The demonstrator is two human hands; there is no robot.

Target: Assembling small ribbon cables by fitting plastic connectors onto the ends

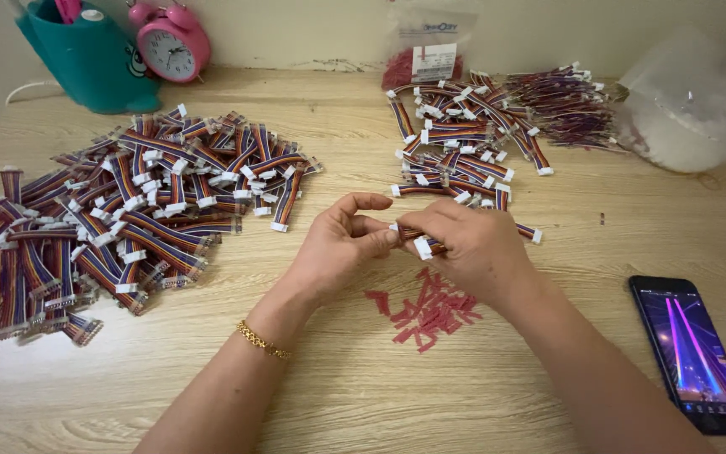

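Striped ribbon cable [420, 240] sat pinched between left hand [339, 244] and right hand [474, 248]; a loose grip might drop its white connector [423, 249].

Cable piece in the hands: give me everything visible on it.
The cable piece is a short flat ribbon of striped wires, red, blue and orange as it looks, ending in a white plastic plug. It lies roughly level above the table, pinched between the left hand and the right hand. Fingers hide most of its length. Small red bits lie on the table just below it.
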